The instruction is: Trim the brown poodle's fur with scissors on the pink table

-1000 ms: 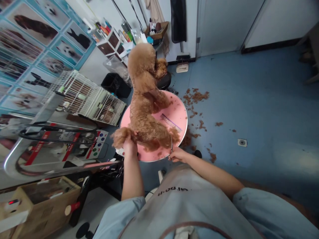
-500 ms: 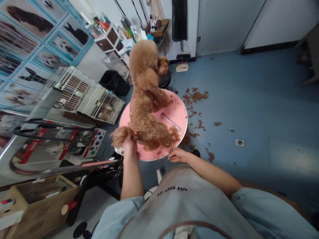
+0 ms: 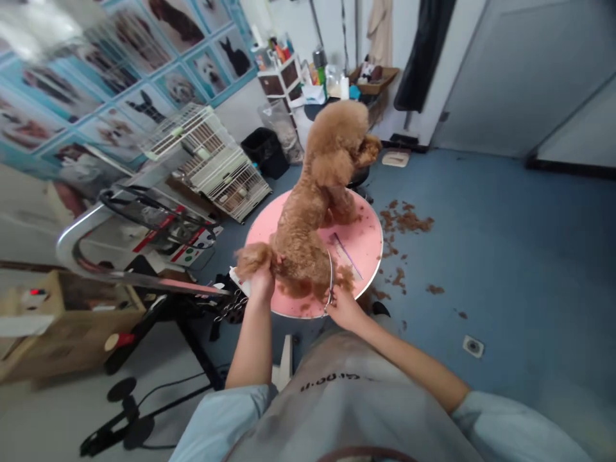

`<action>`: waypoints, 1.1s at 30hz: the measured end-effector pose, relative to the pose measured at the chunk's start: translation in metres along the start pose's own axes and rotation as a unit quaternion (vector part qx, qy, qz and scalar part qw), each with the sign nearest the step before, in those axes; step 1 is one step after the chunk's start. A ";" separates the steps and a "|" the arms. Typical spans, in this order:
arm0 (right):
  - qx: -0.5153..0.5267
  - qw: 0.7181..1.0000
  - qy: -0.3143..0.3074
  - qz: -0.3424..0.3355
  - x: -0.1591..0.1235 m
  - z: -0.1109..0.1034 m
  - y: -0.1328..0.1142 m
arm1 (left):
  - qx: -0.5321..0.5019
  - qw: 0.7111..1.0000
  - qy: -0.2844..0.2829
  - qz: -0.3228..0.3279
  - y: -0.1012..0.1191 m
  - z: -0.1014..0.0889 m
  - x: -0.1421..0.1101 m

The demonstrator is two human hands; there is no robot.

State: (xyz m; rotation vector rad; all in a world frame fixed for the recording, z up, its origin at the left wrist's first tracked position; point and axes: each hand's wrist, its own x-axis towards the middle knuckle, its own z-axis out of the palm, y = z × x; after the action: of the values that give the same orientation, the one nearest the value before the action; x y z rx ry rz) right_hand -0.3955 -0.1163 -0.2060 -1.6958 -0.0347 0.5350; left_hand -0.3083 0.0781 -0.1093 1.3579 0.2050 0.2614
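The left hand (image 3: 262,281) grips the fluffy tail of the curly brown dog (image 3: 305,224) on the round pink table (image 3: 283,307); the right hand (image 3: 344,309) holds slim silver scissors (image 3: 331,282) (against its hind leg).

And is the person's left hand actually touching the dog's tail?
Touching. The head camera's view shows the left hand gripping the dog's tail, with the fluffy end sticking out past the fingers.

The dog (image 3: 301,224) is reddish-brown, the round tabletop (image 3: 293,307) pink, the floor (image 3: 505,256) blue.
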 end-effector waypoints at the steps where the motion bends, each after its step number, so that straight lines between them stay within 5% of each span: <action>1: -0.042 0.999 0.004 -0.022 0.004 -0.002 -0.010 | -0.003 1.000 0.010 -0.003 0.001 0.001 -0.001; 10: -0.200 0.974 -0.080 -0.070 0.015 -0.023 -0.044 | 0.035 0.999 0.026 -0.026 0.016 0.014 -0.013; 33: -0.080 0.990 -0.108 -0.049 0.019 -0.043 -0.041 | 0.015 0.998 0.060 -0.031 0.011 0.014 -0.015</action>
State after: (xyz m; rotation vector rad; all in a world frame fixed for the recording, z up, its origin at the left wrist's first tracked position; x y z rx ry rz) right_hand -0.3522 -0.1418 -0.1697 -1.7751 -0.3232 0.6539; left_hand -0.3187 0.0623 -0.0962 1.3637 0.3519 0.2897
